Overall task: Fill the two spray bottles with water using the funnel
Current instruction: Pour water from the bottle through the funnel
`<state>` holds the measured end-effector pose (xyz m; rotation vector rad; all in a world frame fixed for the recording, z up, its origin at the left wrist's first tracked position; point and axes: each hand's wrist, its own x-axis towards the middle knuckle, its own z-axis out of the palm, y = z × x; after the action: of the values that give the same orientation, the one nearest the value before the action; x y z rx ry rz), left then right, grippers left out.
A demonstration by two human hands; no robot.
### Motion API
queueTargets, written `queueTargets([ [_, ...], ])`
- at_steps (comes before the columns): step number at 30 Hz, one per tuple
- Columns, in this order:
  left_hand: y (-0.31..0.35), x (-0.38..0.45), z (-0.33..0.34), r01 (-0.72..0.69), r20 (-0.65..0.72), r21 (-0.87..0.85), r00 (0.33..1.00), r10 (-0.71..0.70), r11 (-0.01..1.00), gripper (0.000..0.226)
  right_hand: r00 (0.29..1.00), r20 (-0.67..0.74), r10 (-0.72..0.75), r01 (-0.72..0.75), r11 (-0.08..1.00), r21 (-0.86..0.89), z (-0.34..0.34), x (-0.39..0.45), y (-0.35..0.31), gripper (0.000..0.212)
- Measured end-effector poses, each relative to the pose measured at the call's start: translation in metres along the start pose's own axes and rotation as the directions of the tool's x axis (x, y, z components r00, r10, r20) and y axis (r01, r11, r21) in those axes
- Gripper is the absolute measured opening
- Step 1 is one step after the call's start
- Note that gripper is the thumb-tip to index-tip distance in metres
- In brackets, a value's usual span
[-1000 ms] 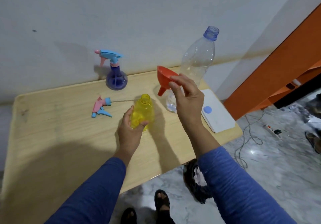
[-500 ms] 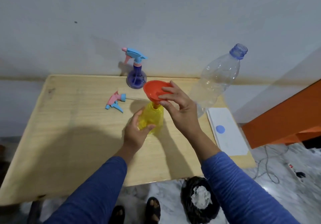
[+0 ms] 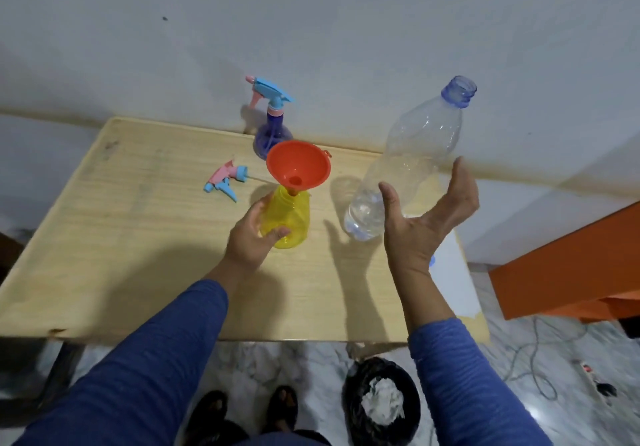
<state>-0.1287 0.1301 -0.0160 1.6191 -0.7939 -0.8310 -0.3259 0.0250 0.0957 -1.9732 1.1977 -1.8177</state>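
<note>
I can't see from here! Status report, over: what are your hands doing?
Left hand holds yellow bottle, funnel seated in its neck. Right hand open, near clear water bottle, not gripping. Nothing in the way.

Orange funnel (image 3: pixel 298 165) sat upright in yellow bottle (image 3: pixel 289 217) neck; purple spray bottle (image 3: pixel 272 134) stood behind, w/ nozzle on.

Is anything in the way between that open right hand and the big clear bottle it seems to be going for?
Nothing visible. The right hand is open just in front of the clear water bottle, with only air between. The funnel sits in the yellow bottle, off to the side, gripped by the left hand.
</note>
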Motion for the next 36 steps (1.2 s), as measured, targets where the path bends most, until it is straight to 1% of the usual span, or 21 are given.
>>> queueTargets([
  [3, 0.003, -0.001, 0.004, -0.006, -0.013, -0.023, 1.0, 0.006, 1.0, 0.071, 0.971, 0.157, 0.179, -0.192, 0.979, 0.07, 0.005, 0.013, 0.013, 0.099],
  [4, 0.004, -0.001, 0.005, -0.004, -0.015, -0.019, 1.0, 0.003, 1.0, 0.07, 0.96, 0.192, 0.203, -0.224, 0.97, 0.093, 0.007, 0.017, 0.015, 0.102],
  [6, 0.005, -0.001, 0.006, -0.011, -0.014, -0.024, 1.0, 0.011, 1.0, 0.07, 0.947, 0.25, 0.201, -0.246, 0.955, 0.164, 0.013, 0.026, 0.019, 0.107],
  [9, 0.004, -0.001, 0.006, -0.015, -0.009, -0.031, 1.0, 0.015, 0.999, 0.069, 0.929, 0.323, 0.178, -0.253, 0.945, 0.207, 0.023, 0.036, 0.025, 0.114],
  [12, 0.005, -0.002, 0.006, -0.017, -0.019, -0.023, 1.0, 0.017, 1.0, 0.068, 0.897, 0.399, 0.192, -0.27, 0.951, 0.149, 0.031, 0.042, 0.03, 0.116],
  [15, 0.006, -0.002, 0.008, -0.016, -0.024, -0.017, 1.0, 0.016, 1.0, 0.069, 0.884, 0.457, 0.098, -0.179, 0.974, 0.138, 0.04, 0.053, 0.031, 0.113],
  [17, 0.005, -0.002, 0.008, -0.008, -0.029, -0.01, 1.0, 0.008, 1.0, 0.069, 0.847, 0.532, 0.017, -0.116, 0.981, 0.153, 0.043, 0.062, 0.027, 0.112],
  [20, 0.004, -0.001, 0.007, -0.007, -0.025, -0.006, 1.0, 0.007, 1.0, 0.071, 0.734, 0.67, -0.11, -0.027, 0.981, 0.19, 0.042, 0.075, 0.022, 0.11],
  [23, 0.003, -0.001, 0.007, -0.002, -0.024, -0.005, 1.0, 0.002, 1.0, 0.071, 0.581, 0.794, -0.176, 0.026, 0.98, 0.198, 0.034, 0.093, 0.013, 0.113],
  [24, 0.002, 0.0, 0.006, 0.001, -0.027, -0.005, 1.0, -0.001, 1.0, 0.072, 0.515, 0.836, -0.191, 0.034, 0.979, 0.203, 0.03, 0.101, 0.009, 0.114],
  [26, 0.001, 0.0, 0.006, 0.008, -0.028, -0.006, 1.0, -0.009, 1.0, 0.072, 0.359, 0.914, -0.19, 0.059, 0.982, 0.181, 0.021, 0.117, -0.002, 0.113],
  [28, 0.001, 0.0, 0.006, 0.009, -0.028, -0.011, 1.0, -0.009, 1.0, 0.072, 0.206, 0.966, -0.156, 0.132, 0.983, 0.13, 0.012, 0.131, -0.014, 0.113],
  [30, 0.001, -0.001, 0.006, 0.014, -0.029, -0.013, 0.999, -0.014, 1.0, 0.071, 0.087, 0.99, -0.11, 0.215, 0.973, 0.089, 0.004, 0.142, -0.022, 0.113],
  [33, 0.002, -0.002, 0.005, 0.025, -0.021, -0.005, 0.999, -0.026, 1.0, 0.07, -0.033, 0.999, -0.032, 0.298, 0.954, 0.041, -0.003, 0.153, -0.03, 0.114],
  [36, 0.003, -0.003, 0.004, 0.025, -0.017, -0.003, 1.0, -0.025, 1.0, 0.068, -0.108, 0.994, 0.005, 0.339, 0.94, 0.032, -0.006, 0.161, -0.031, 0.116],
])
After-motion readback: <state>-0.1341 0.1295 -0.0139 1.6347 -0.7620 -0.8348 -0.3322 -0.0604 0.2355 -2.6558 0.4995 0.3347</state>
